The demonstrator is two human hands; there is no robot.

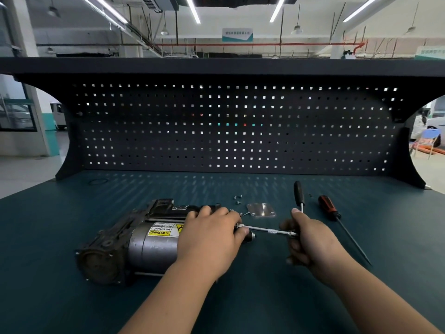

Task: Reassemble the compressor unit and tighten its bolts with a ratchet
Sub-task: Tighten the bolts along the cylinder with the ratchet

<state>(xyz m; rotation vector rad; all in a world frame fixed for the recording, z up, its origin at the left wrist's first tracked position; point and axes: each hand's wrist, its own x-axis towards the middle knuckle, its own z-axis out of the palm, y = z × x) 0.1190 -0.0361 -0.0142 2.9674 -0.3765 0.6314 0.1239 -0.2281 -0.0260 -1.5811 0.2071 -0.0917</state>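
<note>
The compressor unit (pixel 134 247) lies on its side on the dark green bench, a grey metal cylinder with a yellow warning label and a dirty black housing at its left end. My left hand (pixel 209 239) rests over the cylinder's right end, fingers pinching where a thin extension bar (pixel 269 230) meets the unit. My right hand (pixel 310 239) is closed around the ratchet head at the bar's other end; the ratchet's black handle (pixel 298 192) sticks up and away from it.
A small square metal cover plate (pixel 261 209) and several loose screws (pixel 238 198) lie just behind my hands. A red-and-black screwdriver (pixel 334 215) lies to the right, tip toward me. A black pegboard (pixel 228 126) closes the bench's back.
</note>
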